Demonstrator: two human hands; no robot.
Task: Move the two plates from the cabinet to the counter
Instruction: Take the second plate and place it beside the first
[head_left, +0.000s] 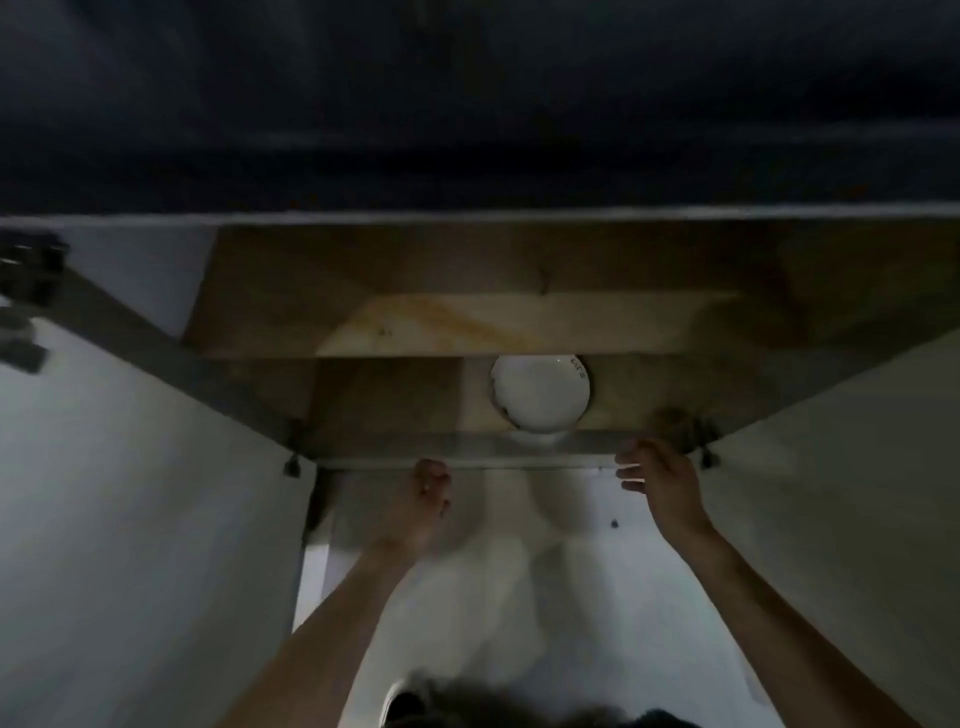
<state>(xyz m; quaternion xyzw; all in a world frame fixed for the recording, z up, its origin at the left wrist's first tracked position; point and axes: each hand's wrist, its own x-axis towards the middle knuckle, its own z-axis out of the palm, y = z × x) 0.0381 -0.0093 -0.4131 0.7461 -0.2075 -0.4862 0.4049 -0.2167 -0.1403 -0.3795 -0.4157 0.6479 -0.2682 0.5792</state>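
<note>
I look up into an open wall cabinet (467, 452) with wooden shelves. A white plate (540, 392) lies on the lower shelf, right of centre, its rim reaching the shelf's front edge; I cannot tell whether a second plate lies with it. Both my arms are raised under that front edge. My left hand (428, 486) is below and left of the plate, fingers curled in, holding nothing. My right hand (660, 480) is below and right of the plate, fingers spread and pointing left, not touching it. The counter is out of view.
The cabinet's two white doors stand swung open, the left door (130, 519) and the right door (857, 493). An upper wooden shelf (467, 325) shows nothing on it. Hinges (31, 270) sit at the upper left. The scene is dim and blurred.
</note>
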